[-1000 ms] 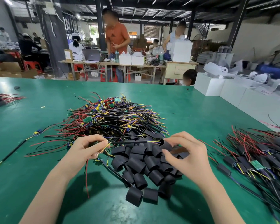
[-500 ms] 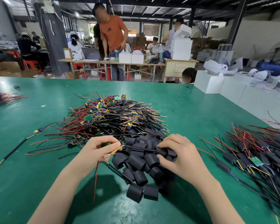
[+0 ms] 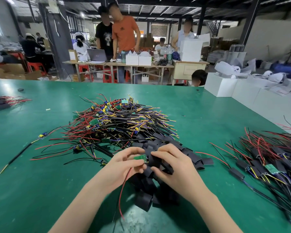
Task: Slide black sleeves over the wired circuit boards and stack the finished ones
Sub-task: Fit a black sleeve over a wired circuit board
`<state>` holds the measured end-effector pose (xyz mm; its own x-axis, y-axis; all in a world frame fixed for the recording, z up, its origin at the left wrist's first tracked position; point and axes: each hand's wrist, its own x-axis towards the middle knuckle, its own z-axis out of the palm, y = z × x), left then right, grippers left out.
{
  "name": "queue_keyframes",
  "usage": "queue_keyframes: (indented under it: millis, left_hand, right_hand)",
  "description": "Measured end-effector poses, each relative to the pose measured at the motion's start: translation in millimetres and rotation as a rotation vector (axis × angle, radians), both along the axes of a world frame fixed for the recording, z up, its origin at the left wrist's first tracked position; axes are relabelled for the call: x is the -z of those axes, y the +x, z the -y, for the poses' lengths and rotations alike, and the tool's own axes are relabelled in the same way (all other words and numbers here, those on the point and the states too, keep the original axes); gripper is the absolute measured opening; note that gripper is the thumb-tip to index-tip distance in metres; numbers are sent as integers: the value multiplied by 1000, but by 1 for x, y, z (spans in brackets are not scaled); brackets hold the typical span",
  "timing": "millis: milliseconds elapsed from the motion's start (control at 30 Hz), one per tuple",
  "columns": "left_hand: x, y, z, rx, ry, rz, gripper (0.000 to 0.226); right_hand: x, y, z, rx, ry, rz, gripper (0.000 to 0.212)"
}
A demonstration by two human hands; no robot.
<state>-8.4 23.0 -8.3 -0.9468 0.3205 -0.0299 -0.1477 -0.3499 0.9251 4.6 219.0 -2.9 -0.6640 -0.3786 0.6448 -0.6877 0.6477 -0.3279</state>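
Green board half-hidden by left hand | right hand covers sleeve

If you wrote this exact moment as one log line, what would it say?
step: sleeving | left hand: pinches circuit board | right hand: holds black sleeve at board's end | finished pile: right

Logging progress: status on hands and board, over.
Left hand pinches board. Right hand holds sleeve at its end. Board not yet inside. Nothing blocking.
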Motion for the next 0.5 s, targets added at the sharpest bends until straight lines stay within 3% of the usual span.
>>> queue_keyframes:
  millis: [133, 333, 500]
  left_hand:
    - [5, -4, 4, -11, 52, 69, 18]
    - [8, -4, 8, -86, -304, -152, 32]
    - [4, -1, 7, -100, -341, -227, 36]
  right_hand:
    - [-2, -1, -2, -24, -68, 8, 36]
    - [-10, 1, -4, -26, -176, 195, 38]
    - [-11, 3, -1, 37, -156, 216, 37]
